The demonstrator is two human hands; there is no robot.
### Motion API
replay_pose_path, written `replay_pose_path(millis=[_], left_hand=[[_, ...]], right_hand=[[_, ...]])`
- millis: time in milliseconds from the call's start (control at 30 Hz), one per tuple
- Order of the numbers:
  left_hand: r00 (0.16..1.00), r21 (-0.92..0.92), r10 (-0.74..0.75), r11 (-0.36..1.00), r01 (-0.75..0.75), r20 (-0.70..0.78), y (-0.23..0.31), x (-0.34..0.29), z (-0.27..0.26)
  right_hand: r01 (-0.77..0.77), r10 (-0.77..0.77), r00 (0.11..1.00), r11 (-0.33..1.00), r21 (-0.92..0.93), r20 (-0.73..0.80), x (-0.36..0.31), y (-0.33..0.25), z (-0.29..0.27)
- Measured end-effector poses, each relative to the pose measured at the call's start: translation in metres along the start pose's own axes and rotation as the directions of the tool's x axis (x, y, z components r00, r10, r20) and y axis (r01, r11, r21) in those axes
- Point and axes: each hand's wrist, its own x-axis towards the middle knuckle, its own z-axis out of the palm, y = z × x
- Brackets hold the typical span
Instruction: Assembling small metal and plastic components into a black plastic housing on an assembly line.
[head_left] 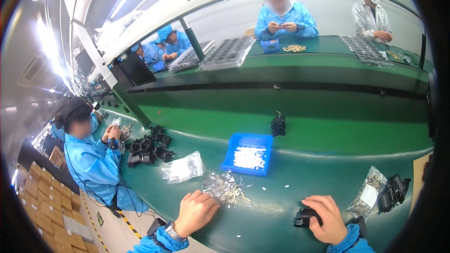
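Observation:
My left hand (198, 211) is at the near edge of a loose pile of small metal and pale parts (226, 188). Its fingers are curled together, and whatever is in their tips is hidden. My right hand (326, 219) is closed around a black plastic housing (305, 217), which rests on the green bench. Behind the pile stands a blue tray (226, 159) holding many small white pieces. A clear plastic bag (183, 167) with pale contents lies left of the tray.
To the right lie a bag of small metal parts (369, 194) and black housings (394, 192). Another black piece (278, 125) sits behind the tray. At left, a co-worker in blue (91, 159) works beside heaped black housings (147, 147). Across the bench, other people handle parts.

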Motion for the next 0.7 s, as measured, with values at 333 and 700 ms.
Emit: replay_pose_path(millis=[333, 700], left_hand=[[0.887, -0.728, -0.402, 0.534, 0.430, 0.228, 0.010, 0.025, -0.048], [0.772, -0.582, 0.495, 0.514, -0.630, -0.398, 0.131, 0.088, 0.023]], right_hand=[[-0.040, 0.025, 0.989, 0.994, -0.099, -0.143, -0.005, -0.003, -0.003], [0.052, -0.093, 0.965, 0.984, -0.169, -0.245, -0.002, -0.008, 0.001]])
